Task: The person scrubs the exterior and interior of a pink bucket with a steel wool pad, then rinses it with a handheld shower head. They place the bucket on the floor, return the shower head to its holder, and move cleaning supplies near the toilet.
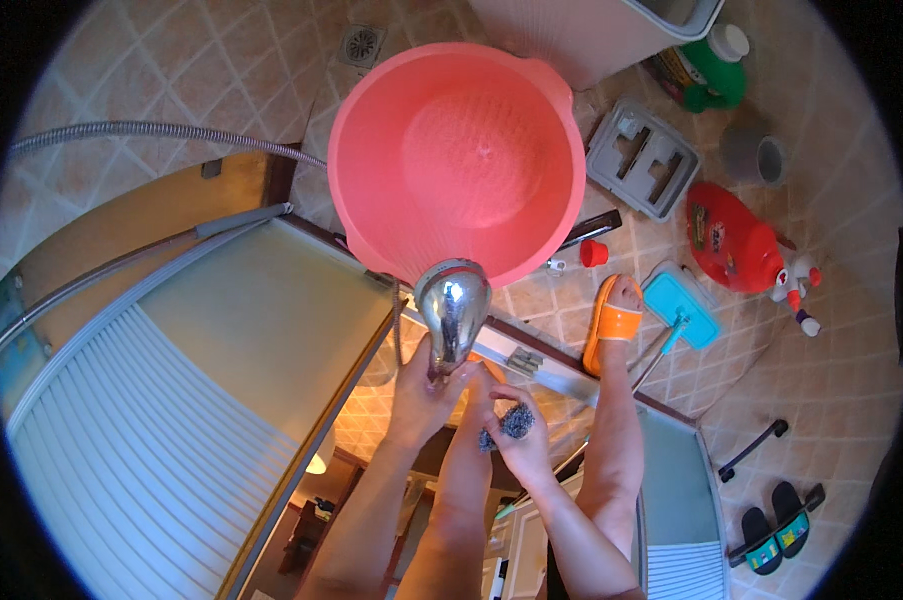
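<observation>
My left hand (423,397) grips the handle of a chrome shower head (453,307). The head covers the near rim of a large pink plastic basin (372,161), and fine water streaks show inside the basin. A steel wool scrubber (517,421) is held in my right hand (528,450), just to the right of the shower handle. Part of the scrubber is hidden by my fingers. Behind the basin, a ribbed metal shower hose (158,129) runs in from the left.
Right of the basin lie a grey plastic rack (609,176), a red detergent bottle (733,240), a red cap (593,253) and a turquoise flat mop (684,307). My foot in an orange slipper (621,321) stands near the door track (534,364). A floor drain (362,46) is behind.
</observation>
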A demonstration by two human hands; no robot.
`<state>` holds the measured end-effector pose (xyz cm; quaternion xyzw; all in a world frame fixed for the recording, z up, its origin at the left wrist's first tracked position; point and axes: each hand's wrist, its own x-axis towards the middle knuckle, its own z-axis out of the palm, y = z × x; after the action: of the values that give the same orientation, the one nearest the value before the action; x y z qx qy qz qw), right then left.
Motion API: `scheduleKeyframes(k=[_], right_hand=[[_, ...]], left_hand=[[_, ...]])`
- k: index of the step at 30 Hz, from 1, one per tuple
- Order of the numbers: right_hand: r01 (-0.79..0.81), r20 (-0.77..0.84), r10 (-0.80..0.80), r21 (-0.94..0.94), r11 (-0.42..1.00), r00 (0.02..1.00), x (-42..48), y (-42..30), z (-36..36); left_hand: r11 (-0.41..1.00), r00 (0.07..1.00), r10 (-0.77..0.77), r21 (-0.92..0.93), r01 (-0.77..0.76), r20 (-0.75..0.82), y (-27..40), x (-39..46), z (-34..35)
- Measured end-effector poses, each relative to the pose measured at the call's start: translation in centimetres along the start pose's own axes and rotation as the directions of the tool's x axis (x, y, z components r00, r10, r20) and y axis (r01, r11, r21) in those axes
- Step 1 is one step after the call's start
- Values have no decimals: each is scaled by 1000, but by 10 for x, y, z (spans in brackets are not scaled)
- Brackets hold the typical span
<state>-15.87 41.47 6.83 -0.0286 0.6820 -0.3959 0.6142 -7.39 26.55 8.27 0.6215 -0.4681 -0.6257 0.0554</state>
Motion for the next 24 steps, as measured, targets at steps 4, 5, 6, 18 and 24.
scheduleKeyframes(k=[4, 5, 6, 18, 24], right_hand=[[-70, 79, 59, 143, 987, 995, 0, 7, -11], [-127, 112, 105, 217, 968, 988, -3, 12, -15], [-189, 106, 168, 239, 952, 980, -4, 5, -20], [-217, 193, 152, 382, 899, 969, 37, -50, -26], [-323, 224, 287, 148, 935, 932, 50, -44, -34]], left_hand=[[960, 998, -33, 280, 18, 48, 23, -7, -21], [953, 999, -6, 302, -7, 40, 30, -17, -22], [945, 999, 23, 324, -34, 37, 36, -30, -23], [891, 892, -206, 454, 1, 402, 123, -172, -11], [920, 871, -263, 381, 97, 415, 86, -177, 27]])
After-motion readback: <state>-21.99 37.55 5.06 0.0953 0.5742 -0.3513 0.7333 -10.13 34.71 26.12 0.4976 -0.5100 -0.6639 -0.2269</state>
